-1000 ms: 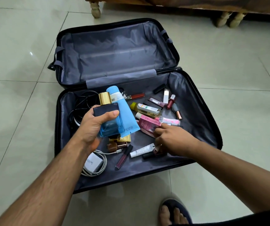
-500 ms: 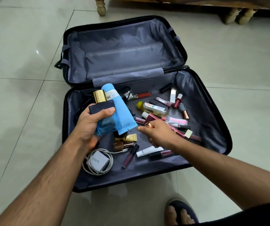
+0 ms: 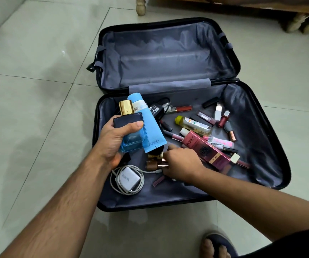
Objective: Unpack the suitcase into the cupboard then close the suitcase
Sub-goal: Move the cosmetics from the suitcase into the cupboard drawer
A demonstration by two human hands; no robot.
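I see the black suitcase (image 3: 258, 101) lying wide open on the tiled floor (image 3: 28, 108), and its near half is full of little makeup things, with a pink box (image 3: 204, 146) at the right and a white charger (image 3: 128, 178) with its cord at the near left. My left hand (image 3: 112, 142) is wrapped tight around a blue perfume bottle (image 3: 133, 135) with a gold cap and a light blue tube (image 3: 148, 125), holding both up over the case. My right hand (image 3: 182, 164) is down among the small gold and brown tubes (image 3: 156, 161), fingers curled on them, but I cannot tell if it really grips one.
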